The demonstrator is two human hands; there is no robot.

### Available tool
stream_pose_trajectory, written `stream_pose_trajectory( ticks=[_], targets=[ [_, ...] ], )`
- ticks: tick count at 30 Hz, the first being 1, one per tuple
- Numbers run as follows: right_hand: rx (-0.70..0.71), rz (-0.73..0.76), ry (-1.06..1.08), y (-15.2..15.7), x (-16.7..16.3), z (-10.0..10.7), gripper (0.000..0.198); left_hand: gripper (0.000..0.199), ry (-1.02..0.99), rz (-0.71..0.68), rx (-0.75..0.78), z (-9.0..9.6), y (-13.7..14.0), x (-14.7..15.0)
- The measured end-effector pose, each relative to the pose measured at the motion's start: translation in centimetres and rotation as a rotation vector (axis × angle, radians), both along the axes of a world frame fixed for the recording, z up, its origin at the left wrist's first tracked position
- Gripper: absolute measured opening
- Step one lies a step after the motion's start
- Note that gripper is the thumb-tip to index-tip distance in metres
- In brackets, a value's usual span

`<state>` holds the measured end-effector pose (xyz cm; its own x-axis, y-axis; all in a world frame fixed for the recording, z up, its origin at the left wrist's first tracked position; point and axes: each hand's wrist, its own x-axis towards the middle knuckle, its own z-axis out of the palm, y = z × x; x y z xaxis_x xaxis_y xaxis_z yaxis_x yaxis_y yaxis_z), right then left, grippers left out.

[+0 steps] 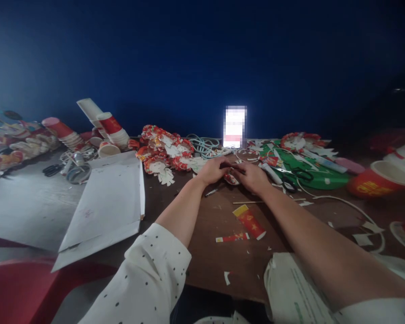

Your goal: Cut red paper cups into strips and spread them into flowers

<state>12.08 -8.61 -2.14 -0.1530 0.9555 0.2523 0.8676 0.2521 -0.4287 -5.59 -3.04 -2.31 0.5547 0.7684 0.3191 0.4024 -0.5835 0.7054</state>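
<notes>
My left hand (214, 171) and my right hand (253, 177) meet over the middle of the brown table, fingers bent and closed together. Between them shows a small red-and-white paper piece (231, 179), partly hidden by the fingers; its exact shape is hard to make out. Below my left hand lies a dark pen (212, 192). A thin stick (253, 202) rests under my right wrist. Closer to me lie a curved red-and-yellow piece of paper cup (251, 222) and a narrow red strip (232, 237). Black-handled scissors (295, 177) are to the right of my right hand.
Red-and-white paper crafts (165, 148) are heaped behind my left arm, beside a white cardboard sheet (111, 198). Stacked paper cups (113, 128) stand back left. A lit phone (234, 126) stands at the back. A green sheet (327, 177) and a red cup (374, 182) lie right.
</notes>
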Motion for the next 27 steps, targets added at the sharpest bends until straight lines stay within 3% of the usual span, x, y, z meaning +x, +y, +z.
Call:
stream_pose_trajectory(
  ticks=[6,13,19,27],
  targets=[
    [-0.006,-0.038,0.013,-0.08,-0.20,0.03,0.042,0.020,-0.049,0.000,-0.070,0.30,-0.16,0.13],
    [0.065,-0.119,0.002,-0.12,-0.57,-0.09,0.036,0.027,-0.142,0.191,-0.109,0.73,-0.19,0.21],
    [0.135,-0.156,0.032,-0.08,-0.41,-0.28,0.037,0.028,-0.069,0.163,-0.112,0.90,-0.53,0.57],
    [0.115,-0.130,0.048,-0.26,-0.60,-0.16,0.037,0.020,-0.113,0.125,-0.124,0.89,-0.78,0.97]
  ],
)
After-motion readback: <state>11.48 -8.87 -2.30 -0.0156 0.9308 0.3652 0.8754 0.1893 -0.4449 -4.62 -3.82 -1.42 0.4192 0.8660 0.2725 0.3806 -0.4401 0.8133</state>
